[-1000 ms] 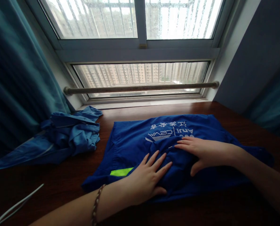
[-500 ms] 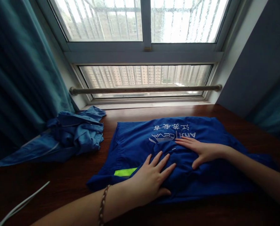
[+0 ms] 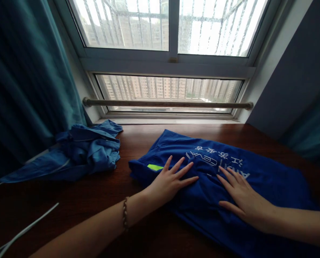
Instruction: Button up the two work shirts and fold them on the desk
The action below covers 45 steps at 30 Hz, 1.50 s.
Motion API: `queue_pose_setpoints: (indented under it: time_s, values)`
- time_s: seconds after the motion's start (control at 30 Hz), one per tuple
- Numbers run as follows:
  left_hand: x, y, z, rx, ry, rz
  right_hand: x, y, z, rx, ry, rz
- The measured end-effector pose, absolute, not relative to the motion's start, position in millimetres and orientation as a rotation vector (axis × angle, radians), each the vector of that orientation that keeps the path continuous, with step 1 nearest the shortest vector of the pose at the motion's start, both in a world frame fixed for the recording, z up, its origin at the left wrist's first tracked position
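Observation:
A dark blue garment (image 3: 272, 168) with white lettering, upside down from my side, lies folded and slanted on the brown wooden surface. A bright yellow-green strip (image 3: 154, 167) shows near its left end. My left hand (image 3: 173, 179) rests flat on the cloth beside that strip, fingers spread. Flat on the garment's middle, below the lettering, lies my right hand (image 3: 246, 200), also with its fingers apart. Small creases run through the cloth between the two hands. The garment's right end runs into shadow.
A crumpled lighter blue cloth (image 3: 92, 150) lies to the left, by the teal curtain (image 3: 28, 71). White cables (image 3: 28, 227) cross the wooden surface (image 3: 138, 134) at the lower left. Behind it are a window and a horizontal bar (image 3: 167, 104).
The garment has turned clockwise under my hands, its left end going away from me and its right end coming nearer. My left hand moved slightly up, my right hand right and down.

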State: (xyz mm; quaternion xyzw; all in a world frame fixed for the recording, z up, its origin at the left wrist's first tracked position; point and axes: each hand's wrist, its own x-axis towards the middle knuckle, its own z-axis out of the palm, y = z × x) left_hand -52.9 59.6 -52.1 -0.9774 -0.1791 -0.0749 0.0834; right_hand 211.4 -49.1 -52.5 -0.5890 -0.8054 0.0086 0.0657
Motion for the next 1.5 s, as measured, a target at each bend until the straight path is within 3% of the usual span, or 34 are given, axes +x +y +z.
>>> queue_pose_setpoints:
  time_s: [0.1, 0.2, 0.37, 0.57, 0.73, 0.83, 0.97, 1.2, 1.5]
  values:
    - [-56.5, 84.5, -53.3, -2.881, -0.405, -0.278, 185.8, -26.4, -25.8, -1.329, -2.632, -0.106]
    - [-63.3, 102.9, -54.2, -2.869, -0.422, -0.316, 155.5, -5.5, -21.1, -1.059, -2.726, 0.003]
    - [-68.9, 104.5, -60.6, -2.803, -0.787, -0.255, 121.8, 3.3, -53.5, -1.228, -2.66, 0.324]
    - [-50.7, 80.5, -79.7, -2.721, -1.01, -0.399, 122.6, 5.3, -57.2, -1.253, -2.63, 0.381]
    - [-44.0, 67.6, -82.2, -2.904, -0.743, -0.872, 128.7, 8.4, -55.3, -1.289, -2.593, 0.389]
    - [-45.2, 59.4, -73.1, -2.98, -0.399, -0.876, 136.5, 15.9, -59.9, -1.357, -2.549, 0.343]
    - [-41.3, 50.6, -65.4, -3.057, -0.078, -0.585, 165.1, 39.0, -71.9, -1.521, -2.488, 0.246]
    - [-39.0, 61.8, -77.5, -3.237, -0.64, -0.524, 268.8, 77.6, -100.1, -1.873, -2.209, -0.056]
    - [-40.0, 63.5, -75.9, -3.281, -0.656, -0.456, 404.1, 75.3, -119.5, -2.146, -2.006, -0.134]
